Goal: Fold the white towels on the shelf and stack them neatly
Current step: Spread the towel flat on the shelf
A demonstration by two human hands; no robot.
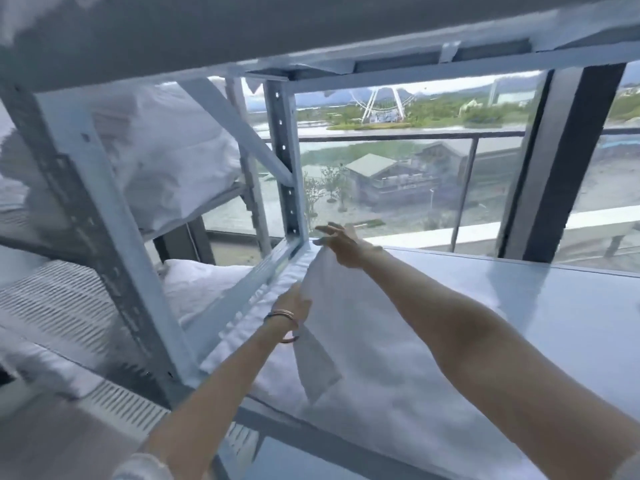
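On shelf [519,306] by left upright: white towel [363,341] spread, far corner lifted. Right hand [341,242] at far corner, fingers extended, pinch unclear, cannot tell. Left hand [294,303] closed on near fold, bracelets [282,315] at wrist. Soft, light, limp; likely to sag. Best gripped at corners, along hem. More linens [194,282] on neighbouring rack.

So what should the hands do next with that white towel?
Probably pull the far corner back toward the person: the right hand pinches the white cloth towel at the grey metal shelf's back corner, while the left hand holds its left edge.
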